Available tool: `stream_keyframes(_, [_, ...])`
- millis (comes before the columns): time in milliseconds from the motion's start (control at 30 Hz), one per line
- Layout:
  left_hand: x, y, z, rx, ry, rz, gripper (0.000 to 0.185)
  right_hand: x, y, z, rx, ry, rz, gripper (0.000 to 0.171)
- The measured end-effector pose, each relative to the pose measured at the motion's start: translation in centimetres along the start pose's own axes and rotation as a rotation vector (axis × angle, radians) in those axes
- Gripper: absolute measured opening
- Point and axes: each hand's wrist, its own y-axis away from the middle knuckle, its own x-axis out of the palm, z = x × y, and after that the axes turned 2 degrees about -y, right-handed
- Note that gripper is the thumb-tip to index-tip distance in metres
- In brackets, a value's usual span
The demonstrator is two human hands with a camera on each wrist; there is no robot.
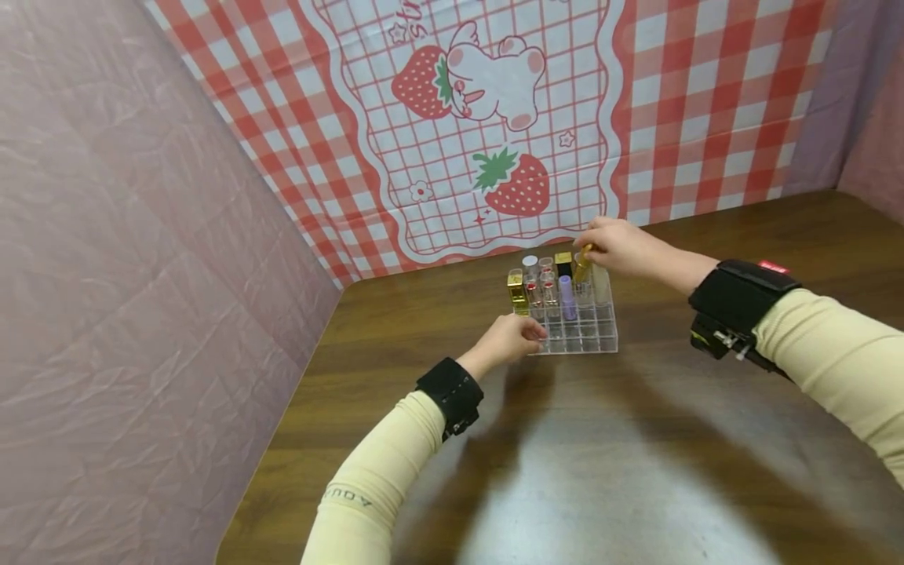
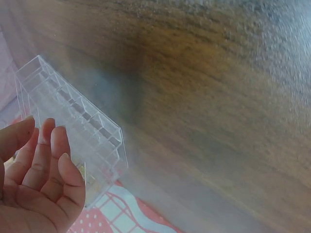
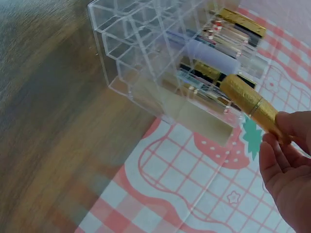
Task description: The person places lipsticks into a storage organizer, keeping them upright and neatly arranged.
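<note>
A clear stepped lipstick organizer [image 1: 609,345] stands near the back of the table, with several tubes in its rear rows. My right hand [image 1: 621,247] pinches a gold lipstick tube [image 3: 252,104] between thumb and fingers, tilted over the organizer's rear right part. Below that tube, a pale cream tube [image 3: 204,121] sits in the end compartment. One row further forward stands a lilac tube [image 1: 567,298]. At the organizer's front left corner is my left hand [image 1: 507,339], its fingers loosely bent and holding nothing. In the left wrist view, its fingertips [image 2: 59,133] overlap the clear wall.
A gold square-capped lipstick [image 1: 517,292] stands at the organizer's left end, and a black one with a gold top [image 1: 563,263] in the rear. Close behind hangs a strawberry-print checked cloth [image 1: 452,157]. Pink fabric [image 1: 162,259] borders the wooden table [image 1: 395,329] on the left.
</note>
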Motion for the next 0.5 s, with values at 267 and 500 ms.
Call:
stream_keyframes(267, [-0.5, 0.1, -0.2, 0.006, 0.009, 0.003, 0.019, 1.1, -0.4, -0.4, -0.06, 0.055, 0.055, 0.012])
stream_keyframes(500, [-0.5, 0.2, -0.1, -0.002, 0.027, -0.001, 0.019, 1.8, -0.4, -0.4, -0.113, 0.095, 0.066, 0.013])
